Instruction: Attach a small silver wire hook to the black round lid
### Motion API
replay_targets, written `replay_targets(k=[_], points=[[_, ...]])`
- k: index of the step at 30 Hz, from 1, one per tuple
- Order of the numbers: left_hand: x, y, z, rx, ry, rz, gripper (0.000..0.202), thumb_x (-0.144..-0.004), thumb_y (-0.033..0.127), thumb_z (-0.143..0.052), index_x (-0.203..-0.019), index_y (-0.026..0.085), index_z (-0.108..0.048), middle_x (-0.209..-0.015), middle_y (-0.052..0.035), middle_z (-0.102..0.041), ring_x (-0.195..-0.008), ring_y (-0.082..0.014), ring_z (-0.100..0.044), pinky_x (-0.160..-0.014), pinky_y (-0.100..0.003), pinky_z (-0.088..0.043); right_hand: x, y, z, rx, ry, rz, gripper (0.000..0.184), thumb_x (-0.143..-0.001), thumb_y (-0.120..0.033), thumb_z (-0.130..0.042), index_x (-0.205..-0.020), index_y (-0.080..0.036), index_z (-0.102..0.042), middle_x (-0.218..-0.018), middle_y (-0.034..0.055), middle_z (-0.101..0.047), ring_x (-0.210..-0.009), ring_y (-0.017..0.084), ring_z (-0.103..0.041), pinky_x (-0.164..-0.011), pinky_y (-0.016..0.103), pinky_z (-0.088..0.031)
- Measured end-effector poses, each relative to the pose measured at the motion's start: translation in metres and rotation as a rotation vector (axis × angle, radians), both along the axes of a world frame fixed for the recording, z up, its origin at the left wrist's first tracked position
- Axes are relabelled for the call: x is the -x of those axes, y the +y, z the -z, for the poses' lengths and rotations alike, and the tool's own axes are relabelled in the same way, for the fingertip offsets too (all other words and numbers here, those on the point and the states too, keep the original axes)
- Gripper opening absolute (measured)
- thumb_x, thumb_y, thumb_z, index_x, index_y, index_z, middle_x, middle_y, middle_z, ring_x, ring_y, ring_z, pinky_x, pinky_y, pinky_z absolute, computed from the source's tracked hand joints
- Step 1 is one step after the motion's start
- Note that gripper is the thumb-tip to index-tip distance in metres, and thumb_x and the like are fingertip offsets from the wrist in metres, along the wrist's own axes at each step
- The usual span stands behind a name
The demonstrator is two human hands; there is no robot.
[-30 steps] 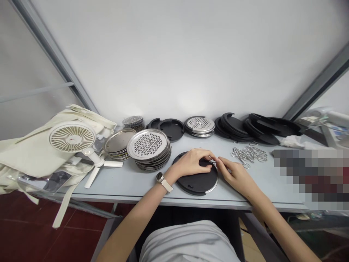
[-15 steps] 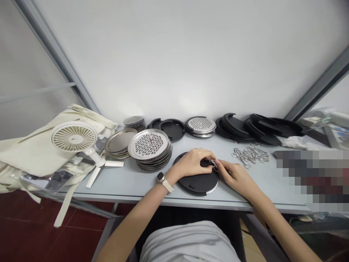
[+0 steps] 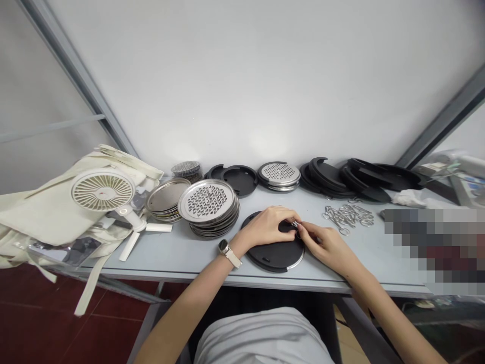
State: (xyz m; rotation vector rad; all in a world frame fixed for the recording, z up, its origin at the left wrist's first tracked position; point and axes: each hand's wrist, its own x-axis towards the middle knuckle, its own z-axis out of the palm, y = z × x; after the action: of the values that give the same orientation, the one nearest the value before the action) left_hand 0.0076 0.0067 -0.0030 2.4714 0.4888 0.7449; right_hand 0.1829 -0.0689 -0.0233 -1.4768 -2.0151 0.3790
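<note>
A round black disc with a metal rim lies flat on the grey table in front of me. My left hand, with a watch on the wrist, rests curled on the disc's far edge. My right hand meets it from the right, fingers pinched. Between the fingertips of both hands sits a small metal ring clip at the disc's rim. A loose pile of the same metal clips lies just right of the hands.
Stacks of perforated steel discs and plain steel discs stand to the left; another steel stack and black discs line the wall. A white desk fan on a cream bag occupies the left end.
My right hand has edged slightly left, closer to my left hand at the disc's rim. Everything else is where it was.
</note>
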Motion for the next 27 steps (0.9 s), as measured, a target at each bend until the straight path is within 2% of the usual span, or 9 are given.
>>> replay_targets(k=[10,19,27], points=[[-0.0004,-0.001,-0.0005,0.008,0.021,-0.014,0.022,-0.076,0.015,-0.058,-0.098,0.019,-0.061,-0.091,-0.0022,-0.065,-0.088,-0.0161,-0.058,-0.087,-0.028,-0.043,-0.0016,0.0008,0.0029,-0.039,0.006,0.04,0.032,-0.096,-0.036,-0.035,-0.07,-0.022,-0.048,-0.053,-0.0034,-0.051,-0.047,0.013,-0.047,-0.051,0.024,-0.034],[0.0002,0.0002,-0.0009,-0.07,-0.005,0.027,0.015,-0.078,0.015,-0.057,-0.093,0.017,-0.06,-0.089,-0.0036,-0.062,-0.088,-0.0167,-0.056,-0.083,-0.027,-0.043,-0.0016,0.0009,0.0006,0.029,-0.004,-0.002,0.035,-0.096,-0.038,-0.033,-0.072,-0.021,-0.052,-0.056,-0.0021,-0.055,-0.05,0.013,-0.049,-0.053,0.024,-0.035],[-0.0001,-0.0009,-0.0015,-0.031,0.008,0.007,0.017,-0.077,0.015,-0.058,-0.094,0.018,-0.06,-0.09,-0.0026,-0.063,-0.088,-0.0165,-0.057,-0.085,-0.027,-0.042,-0.0017,0.0006,0.0014,0.024,0.011,0.002,0.034,-0.096,-0.039,-0.033,-0.072,-0.021,-0.051,-0.057,-0.0018,-0.055,-0.051,0.014,-0.049,-0.053,0.024,-0.035]])
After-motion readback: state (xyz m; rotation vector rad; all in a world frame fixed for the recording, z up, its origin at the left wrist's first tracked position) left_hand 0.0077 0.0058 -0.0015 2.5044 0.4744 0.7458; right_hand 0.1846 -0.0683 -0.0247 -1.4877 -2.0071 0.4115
